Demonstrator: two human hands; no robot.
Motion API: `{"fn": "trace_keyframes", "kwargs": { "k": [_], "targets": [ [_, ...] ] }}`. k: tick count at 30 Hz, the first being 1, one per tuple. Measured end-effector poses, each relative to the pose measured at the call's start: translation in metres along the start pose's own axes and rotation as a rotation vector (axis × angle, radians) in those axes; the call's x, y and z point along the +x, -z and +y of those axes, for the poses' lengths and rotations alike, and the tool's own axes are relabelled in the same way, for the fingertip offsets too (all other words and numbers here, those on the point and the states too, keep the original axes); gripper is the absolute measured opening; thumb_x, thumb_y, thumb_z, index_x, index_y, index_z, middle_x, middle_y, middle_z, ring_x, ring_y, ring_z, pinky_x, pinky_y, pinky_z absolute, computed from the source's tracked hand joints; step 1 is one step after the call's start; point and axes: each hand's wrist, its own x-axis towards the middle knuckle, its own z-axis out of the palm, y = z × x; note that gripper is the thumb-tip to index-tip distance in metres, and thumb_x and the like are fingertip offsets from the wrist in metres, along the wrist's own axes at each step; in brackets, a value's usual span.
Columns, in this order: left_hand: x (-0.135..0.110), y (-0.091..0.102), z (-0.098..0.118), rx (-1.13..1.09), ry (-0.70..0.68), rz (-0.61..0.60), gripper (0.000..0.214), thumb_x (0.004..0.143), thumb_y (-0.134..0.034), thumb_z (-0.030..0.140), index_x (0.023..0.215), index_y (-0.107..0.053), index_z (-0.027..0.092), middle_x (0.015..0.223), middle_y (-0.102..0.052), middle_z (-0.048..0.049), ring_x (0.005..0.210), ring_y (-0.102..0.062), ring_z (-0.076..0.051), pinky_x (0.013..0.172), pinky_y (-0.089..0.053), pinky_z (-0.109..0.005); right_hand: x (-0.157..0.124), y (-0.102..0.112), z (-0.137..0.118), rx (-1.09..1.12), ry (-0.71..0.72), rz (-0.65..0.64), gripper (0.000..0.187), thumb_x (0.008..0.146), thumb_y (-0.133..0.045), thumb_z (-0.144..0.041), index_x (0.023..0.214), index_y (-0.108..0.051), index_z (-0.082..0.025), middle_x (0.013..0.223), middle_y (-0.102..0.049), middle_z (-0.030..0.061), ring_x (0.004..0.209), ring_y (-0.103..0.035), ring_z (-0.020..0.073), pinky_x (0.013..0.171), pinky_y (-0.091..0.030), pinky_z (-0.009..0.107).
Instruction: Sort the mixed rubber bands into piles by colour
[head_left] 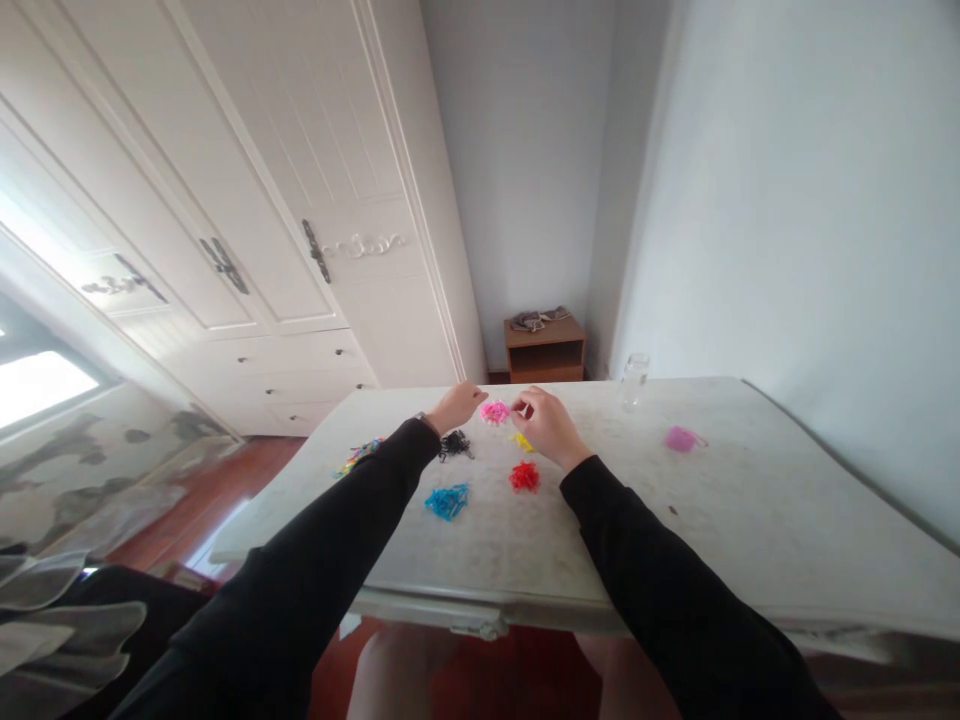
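Small heaps of coloured bands lie on a white marbled table (735, 500): pink (494, 412), black (455, 443), yellow (522, 441), red (524, 477), blue (448, 501) and a mixed-colour heap (358, 456) at the left. My left hand (455, 405) reaches to the left side of the pink heap, fingers curled together. My right hand (545, 425) rests just right of that heap, above the yellow one, with its fingertips pinched at the pink bands. Both arms wear black sleeves.
A clear glass (634, 380) stands near the table's far edge. A pink pouch-like object (681, 438) lies to the right. White wardrobe doors (300, 200) fill the left. A small wooden nightstand (545, 350) sits in the far corner.
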Motion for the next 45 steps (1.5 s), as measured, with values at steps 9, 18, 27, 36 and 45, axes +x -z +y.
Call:
{"fn": "trace_keyframes", "kwargs": {
  "k": [9,18,27,36,45],
  "targets": [
    [-0.035,0.000,0.021,-0.887,0.318,-0.451,0.049,0.097,-0.049,0.059,0.082,-0.062,0.014,0.056,-0.020,0.0101,0.045,-0.010,-0.007,0.040,-0.009,-0.020,0.001,-0.003,-0.003,0.170,0.069,-0.024,0.014,0.090,-0.066,-0.022,0.077,-0.068,-0.017,0.080,-0.067,0.0033,0.071,-0.059,0.0145,0.068,-0.043,0.027],
    [-0.019,0.004,-0.009,-0.036,0.132,0.076,0.020,0.076,-0.072,0.028,0.070,-0.075,0.009,0.049,-0.046,0.0024,0.053,-0.038,-0.010,0.051,-0.029,-0.026,0.002,-0.004,0.004,0.144,0.008,0.011,0.011,0.084,-0.063,-0.014,0.075,-0.069,-0.017,0.079,-0.069,0.0036,0.073,-0.061,0.0160,0.072,-0.045,0.028],
    [0.003,-0.028,-0.020,0.127,0.152,0.158,0.014,0.072,-0.073,0.020,0.077,-0.081,0.010,0.058,-0.062,-0.0036,0.066,-0.052,-0.016,0.067,-0.042,-0.028,0.002,-0.001,0.004,0.109,0.009,0.013,0.013,0.082,-0.060,-0.013,0.072,-0.066,-0.018,0.077,-0.067,0.0034,0.071,-0.059,0.0158,0.071,-0.043,0.028],
    [0.002,-0.013,-0.015,0.148,0.106,0.139,0.015,0.075,-0.073,0.019,0.080,-0.081,0.007,0.054,-0.052,0.0006,0.059,-0.044,-0.013,0.063,-0.036,-0.028,0.002,0.000,0.000,0.132,0.004,0.021,0.014,0.083,-0.060,-0.016,0.070,-0.064,-0.018,0.076,-0.066,0.0026,0.071,-0.058,0.0150,0.071,-0.042,0.028],
    [-0.059,-0.009,0.031,0.019,-0.172,-0.341,0.029,0.077,-0.075,0.038,0.086,-0.083,0.011,0.050,-0.036,0.0072,0.051,-0.032,-0.008,0.053,-0.023,-0.025,0.002,0.001,0.004,0.065,-0.049,0.129,0.015,0.082,-0.059,-0.016,0.067,-0.060,-0.019,0.072,-0.061,0.0010,0.068,-0.057,0.0155,0.068,-0.039,0.029]
  ]
}}
